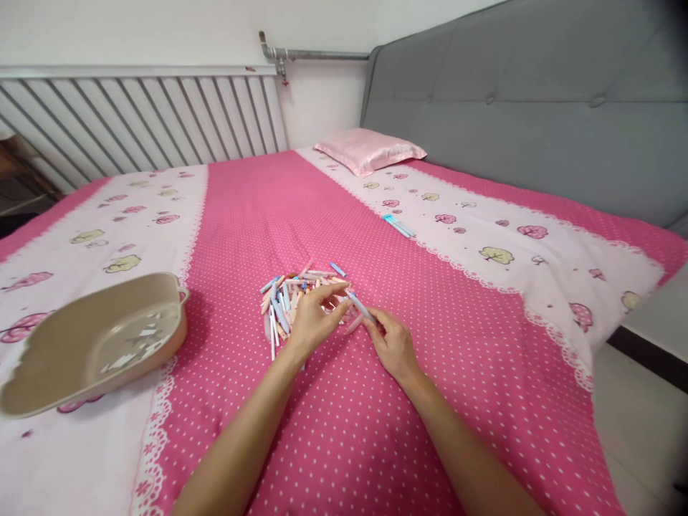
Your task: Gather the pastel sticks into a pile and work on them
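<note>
A pale greyish-lilac pen (361,307) slants between my two hands over the bed. My right hand (395,345) pinches its lower end between thumb and fingers. At the upper end, the thumb and fingertips of my left hand (313,315) close around the tip, where a bit of blue shows. A loose pile of pens (280,301) in white, peach, pink, grey and blue lies under and beside my left hand, which hides part of it. One blue pen (338,269) rests at the pile's far edge.
A beige plastic basin (180,315) with small white and grey pieces inside stands at the left. Farther right lies a small set of light-blue pens (399,226). A pink pillow (368,149), grey headboard (510,93) and white radiator (145,118) border the pink dotted bedspread (258,193).
</note>
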A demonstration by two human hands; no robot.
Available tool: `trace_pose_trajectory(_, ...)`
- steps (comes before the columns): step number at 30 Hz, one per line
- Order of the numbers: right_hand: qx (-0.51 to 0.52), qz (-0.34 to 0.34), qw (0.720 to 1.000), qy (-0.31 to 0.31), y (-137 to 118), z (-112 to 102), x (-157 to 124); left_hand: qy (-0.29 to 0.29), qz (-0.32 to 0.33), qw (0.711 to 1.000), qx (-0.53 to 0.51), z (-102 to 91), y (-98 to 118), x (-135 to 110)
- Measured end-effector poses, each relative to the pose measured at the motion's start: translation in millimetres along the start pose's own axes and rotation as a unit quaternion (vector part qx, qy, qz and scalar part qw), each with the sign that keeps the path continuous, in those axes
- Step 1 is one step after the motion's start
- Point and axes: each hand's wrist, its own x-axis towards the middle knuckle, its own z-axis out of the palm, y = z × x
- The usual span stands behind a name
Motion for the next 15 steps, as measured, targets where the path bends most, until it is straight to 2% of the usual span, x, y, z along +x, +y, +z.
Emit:
trace_pose_trajectory(3,-0.005,0.001,1.000,-0.002,1,0,0,-0.009,0.000,1.000,0.013,-5.9,1,2)
trace_pose_trajectory(7,-0.011,0.007,1.000,0.009,2,1,0,0.005,-0.009,0.999,0.046,-25.2,-2,9)
trace_pose_trajectory(11,-0.002,0.029,0.999,0.021,2,2,0,-0.004,-0.035,0.989,0.141,-46.0,-13,13)
trace_pose_trajectory(15,-0.001,0.046,0.999,0.024,2,2,0,-0.019,-0.068,0.967,0.244,-56.1,-23,13)
